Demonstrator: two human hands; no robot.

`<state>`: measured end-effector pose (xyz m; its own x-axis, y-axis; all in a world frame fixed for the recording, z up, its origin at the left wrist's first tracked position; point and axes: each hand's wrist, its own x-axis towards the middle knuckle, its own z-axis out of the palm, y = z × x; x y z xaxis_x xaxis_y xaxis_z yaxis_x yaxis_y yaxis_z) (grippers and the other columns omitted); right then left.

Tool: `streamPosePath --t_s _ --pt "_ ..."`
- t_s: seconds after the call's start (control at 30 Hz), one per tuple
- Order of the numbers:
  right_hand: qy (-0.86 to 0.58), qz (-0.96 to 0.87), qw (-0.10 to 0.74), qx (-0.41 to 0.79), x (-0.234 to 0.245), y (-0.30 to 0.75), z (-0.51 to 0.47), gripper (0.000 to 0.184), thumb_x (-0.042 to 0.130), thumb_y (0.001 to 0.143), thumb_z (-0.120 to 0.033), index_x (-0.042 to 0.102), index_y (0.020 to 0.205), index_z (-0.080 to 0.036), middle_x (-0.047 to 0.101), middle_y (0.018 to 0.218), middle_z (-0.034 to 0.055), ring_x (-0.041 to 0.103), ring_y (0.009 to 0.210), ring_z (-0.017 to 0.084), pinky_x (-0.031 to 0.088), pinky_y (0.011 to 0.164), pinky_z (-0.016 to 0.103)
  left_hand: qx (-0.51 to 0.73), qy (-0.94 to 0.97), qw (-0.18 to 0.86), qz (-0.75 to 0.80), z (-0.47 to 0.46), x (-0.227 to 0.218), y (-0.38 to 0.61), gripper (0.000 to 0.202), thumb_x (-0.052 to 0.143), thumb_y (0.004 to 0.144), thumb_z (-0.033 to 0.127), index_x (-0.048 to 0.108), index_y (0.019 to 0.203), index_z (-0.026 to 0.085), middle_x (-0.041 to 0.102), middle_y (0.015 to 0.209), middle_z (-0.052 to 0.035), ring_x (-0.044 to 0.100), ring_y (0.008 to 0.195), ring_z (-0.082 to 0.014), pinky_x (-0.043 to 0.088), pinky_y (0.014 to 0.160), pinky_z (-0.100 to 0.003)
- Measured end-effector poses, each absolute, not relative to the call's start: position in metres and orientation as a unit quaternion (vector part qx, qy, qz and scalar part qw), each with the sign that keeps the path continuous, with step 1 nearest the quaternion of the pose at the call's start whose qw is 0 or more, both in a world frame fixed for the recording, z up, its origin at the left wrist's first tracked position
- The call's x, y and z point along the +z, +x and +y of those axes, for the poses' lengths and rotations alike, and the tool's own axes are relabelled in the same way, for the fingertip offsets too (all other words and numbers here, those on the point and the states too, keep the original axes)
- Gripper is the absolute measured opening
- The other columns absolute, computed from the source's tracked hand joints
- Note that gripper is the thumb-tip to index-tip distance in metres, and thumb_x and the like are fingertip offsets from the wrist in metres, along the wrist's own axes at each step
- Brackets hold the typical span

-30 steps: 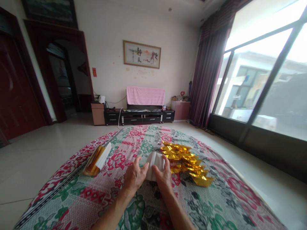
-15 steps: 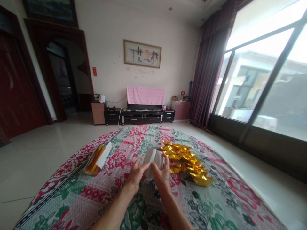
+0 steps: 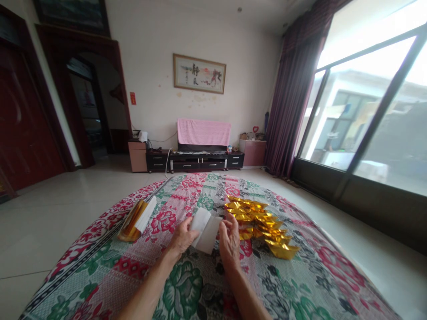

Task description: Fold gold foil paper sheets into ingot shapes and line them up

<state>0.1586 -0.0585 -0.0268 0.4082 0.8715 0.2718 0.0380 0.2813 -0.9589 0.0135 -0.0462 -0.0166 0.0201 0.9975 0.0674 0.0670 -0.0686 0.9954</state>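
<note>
White paper (image 3: pixel 208 235) is only creased: L hand (image 3: pixel 183 238) pinches edge, R hand (image 3: pixel 229 240) half-curled near, grip unclear; gold pcs. (image 3: pixel 263 221) already shaped, sheet stack (image 3: pixel 136 218) not yet.

At twelve o'clock, on the wall (image 3: pixel 150 49), a framed picture (image 3: pixel 217 84) bears bold black Chinese characters, one above the other: the upper reads 靜, the lower looks like 氣, though its strokes blur. Towards nine o'clock from them runs a column of smaller black characters, too fine to read. At ten o'clock, a red paper slip (image 3: pixel 133 98) carries marks too small to make out.
</note>
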Motion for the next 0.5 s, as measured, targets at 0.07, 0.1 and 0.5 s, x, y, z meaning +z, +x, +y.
streamPosePath --t_s 0.07,0.1,0.5 --pt "-0.520 -0.450 0.660 0.303 -0.028 0.159 -0.058 0.056 0.049 0.077 -0.043 0.040 0.126 -0.018 0.061 0.090 0.0048 0.055 0.059 0.013 0.046 0.054 0.024 0.493 0.550 0.441 0.511 -0.046 -0.017 0.012 0.036 0.059 0.058 0.017 0.063 0.094 0.015 0.064 0.066 0.0007 0.058 0.063 -0.0148 0.042 0.054 -0.019" --pt "-0.527 -0.453 0.656 0.296 -0.029 0.159 -0.058 0.058 0.051 0.075 -0.042 0.040 0.126 -0.018 0.062 0.089 0.0047 0.056 0.059 0.013 0.045 0.054 0.024 0.493 0.554 0.430 0.515 -0.046 -0.018 0.013 0.036 0.059 0.058 0.017 0.063 0.093 0.015 0.064 0.067 0.0006 0.057 0.063 -0.0149 0.042 0.054 -0.020" --pt "-0.552 -0.497 0.580 0.334 -0.039 0.154 -0.052 0.050 0.059 0.061 -0.032 0.057 0.106 -0.011 0.066 0.075 0.0036 0.058 0.062 0.017 0.045 0.053 0.024 0.544 0.567 0.312 0.534 -0.050 -0.014 0.027 0.034 0.057 0.063 0.021 0.061 0.097 0.020 0.066 0.078 -0.0010 0.059 0.073 -0.0173 0.044 0.064 -0.021"
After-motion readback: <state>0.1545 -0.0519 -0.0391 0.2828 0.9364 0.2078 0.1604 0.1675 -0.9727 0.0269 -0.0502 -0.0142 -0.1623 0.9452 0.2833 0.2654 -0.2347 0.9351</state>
